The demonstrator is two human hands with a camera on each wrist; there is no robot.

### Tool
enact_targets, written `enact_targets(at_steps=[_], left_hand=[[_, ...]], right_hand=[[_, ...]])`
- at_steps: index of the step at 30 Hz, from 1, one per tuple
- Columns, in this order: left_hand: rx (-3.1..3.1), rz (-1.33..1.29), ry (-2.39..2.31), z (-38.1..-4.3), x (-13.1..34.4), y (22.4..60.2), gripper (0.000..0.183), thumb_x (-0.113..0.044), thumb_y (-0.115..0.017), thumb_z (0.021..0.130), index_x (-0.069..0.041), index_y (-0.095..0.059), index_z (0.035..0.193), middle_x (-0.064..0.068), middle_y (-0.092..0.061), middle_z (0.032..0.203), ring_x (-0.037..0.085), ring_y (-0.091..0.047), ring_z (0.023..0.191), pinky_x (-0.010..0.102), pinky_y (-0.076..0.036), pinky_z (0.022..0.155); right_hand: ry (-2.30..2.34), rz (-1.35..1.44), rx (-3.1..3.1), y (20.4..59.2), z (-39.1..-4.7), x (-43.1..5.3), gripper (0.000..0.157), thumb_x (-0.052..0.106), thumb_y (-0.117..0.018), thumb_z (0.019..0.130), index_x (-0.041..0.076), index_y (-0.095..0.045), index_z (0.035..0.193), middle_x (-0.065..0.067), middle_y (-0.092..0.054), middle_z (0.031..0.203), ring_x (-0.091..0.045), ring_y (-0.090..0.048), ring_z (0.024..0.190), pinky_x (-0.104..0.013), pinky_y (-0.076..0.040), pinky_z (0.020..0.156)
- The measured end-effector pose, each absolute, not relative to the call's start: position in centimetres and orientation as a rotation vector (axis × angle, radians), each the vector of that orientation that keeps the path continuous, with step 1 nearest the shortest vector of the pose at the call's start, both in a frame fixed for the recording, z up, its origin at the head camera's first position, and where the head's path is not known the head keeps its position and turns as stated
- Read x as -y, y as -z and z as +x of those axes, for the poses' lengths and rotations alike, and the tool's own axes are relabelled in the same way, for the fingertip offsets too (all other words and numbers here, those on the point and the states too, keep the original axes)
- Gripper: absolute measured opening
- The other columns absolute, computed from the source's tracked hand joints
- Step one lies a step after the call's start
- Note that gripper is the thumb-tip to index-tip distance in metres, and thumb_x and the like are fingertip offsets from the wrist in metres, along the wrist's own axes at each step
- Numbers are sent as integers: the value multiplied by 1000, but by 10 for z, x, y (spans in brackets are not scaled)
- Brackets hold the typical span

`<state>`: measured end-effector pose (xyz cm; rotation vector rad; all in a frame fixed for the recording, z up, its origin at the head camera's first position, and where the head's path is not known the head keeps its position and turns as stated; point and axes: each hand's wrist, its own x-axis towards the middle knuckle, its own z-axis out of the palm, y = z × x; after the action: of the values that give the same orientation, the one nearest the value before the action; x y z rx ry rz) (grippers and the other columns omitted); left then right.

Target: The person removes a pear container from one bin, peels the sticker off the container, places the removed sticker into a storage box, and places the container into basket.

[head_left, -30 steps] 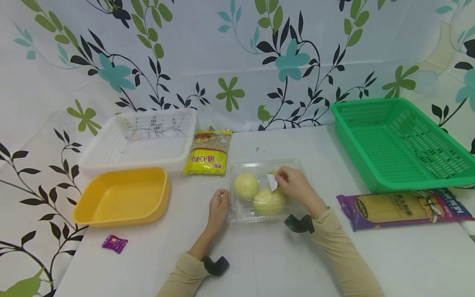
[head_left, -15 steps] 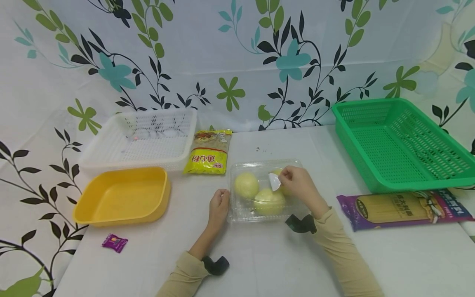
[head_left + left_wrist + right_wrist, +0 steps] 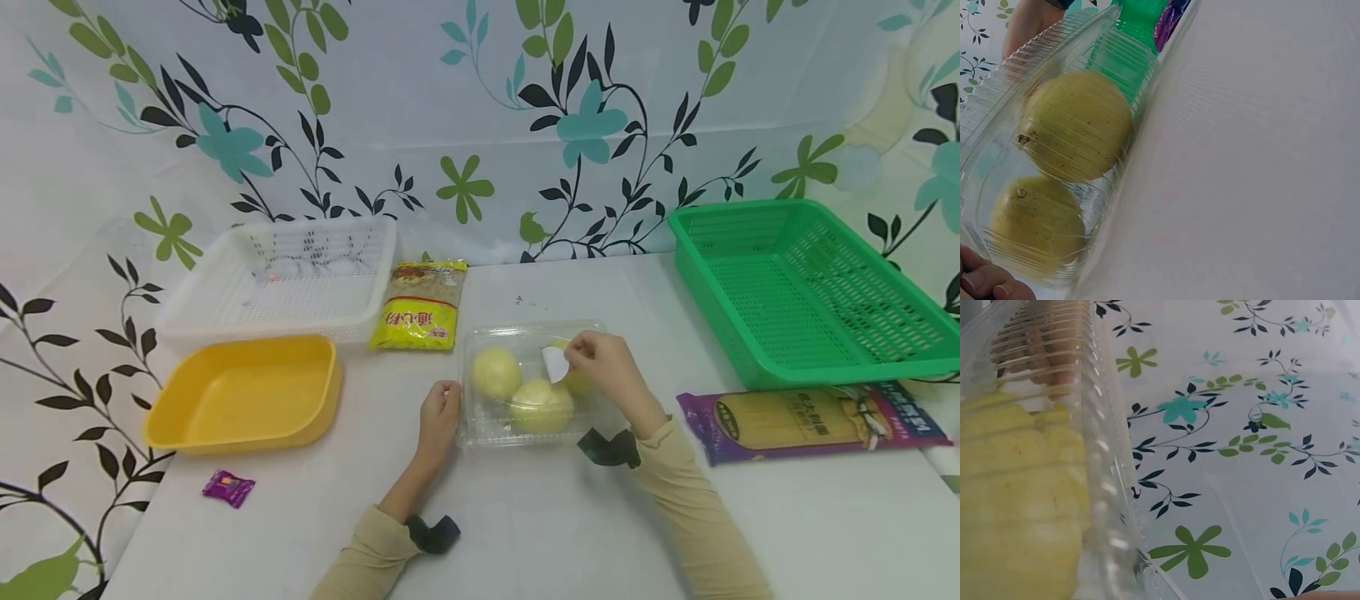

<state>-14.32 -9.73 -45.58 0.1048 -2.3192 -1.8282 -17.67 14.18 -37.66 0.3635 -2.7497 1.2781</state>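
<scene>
A clear plastic clamshell box (image 3: 487, 333) sits on the table, with several pale yellow-green round fruits inside, such as this fruit (image 3: 497, 374); their exact kind is unclear. My left hand (image 3: 438, 414) grips the box's left edge with curled fingers, which also show at the corner of the left wrist view. Over the lid's right part, my right hand (image 3: 609, 372) pinches a white sticker (image 3: 555, 365) between thumb and fingers. One side of the sticker stands lifted; whether its far edge still touches the lid is hard to tell. The right hand covers part of the box and one fruit.
To the left stand a white basket (image 3: 322, 296) and a yellow tub (image 3: 243, 396), with a small purple packet (image 3: 228, 488) in front. A yellow pasta bag (image 3: 422, 306) lies behind the box. At right are a green basket (image 3: 795, 292) and a purple spaghetti pack (image 3: 810, 422).
My right hand has shifted slightly up and to the right, and more of the white sticker shows lifted. The left hand keeps its hold at the box's edge.
</scene>
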Motion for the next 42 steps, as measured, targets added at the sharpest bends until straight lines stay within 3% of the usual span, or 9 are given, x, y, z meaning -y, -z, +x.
enact_targets(at_steps=[22, 32, 42], left_hand=[[2316, 99, 1847, -144, 99, 459, 24, -14, -42, 93, 8, -52, 93, 3, -45, 61, 12, -42, 53, 23, -36, 47], [2322, 118, 1837, -145, 99, 460, 22, -15, -42, 93, 5, -52, 92, 4, -46, 62, 12, -42, 53, 22, -36, 46], [2325, 126, 1843, -145, 98, 461, 22, -14, -42, 92, 5, -52, 92, 2, -45, 59, 12, -41, 51, 22, -34, 45]], right_hand=[[-1345, 332, 2782, 377, -183, -154, 11, 6, -58, 84, -3, -63, 85, -6, -62, 69, -21, -57, 66, -30, -43, 58], [-1438, 290, 2819, 378, -186, -157, 14, 9, -57, 86, -3, -62, 89, -6, -61, 68, -14, -45, 48, -26, -39, 44], [-1515, 273, 2853, 377, -186, -161, 14, 8, -55, 87, -5, -60, 90, -11, -61, 69, -13, -43, 45, -25, -39, 43]])
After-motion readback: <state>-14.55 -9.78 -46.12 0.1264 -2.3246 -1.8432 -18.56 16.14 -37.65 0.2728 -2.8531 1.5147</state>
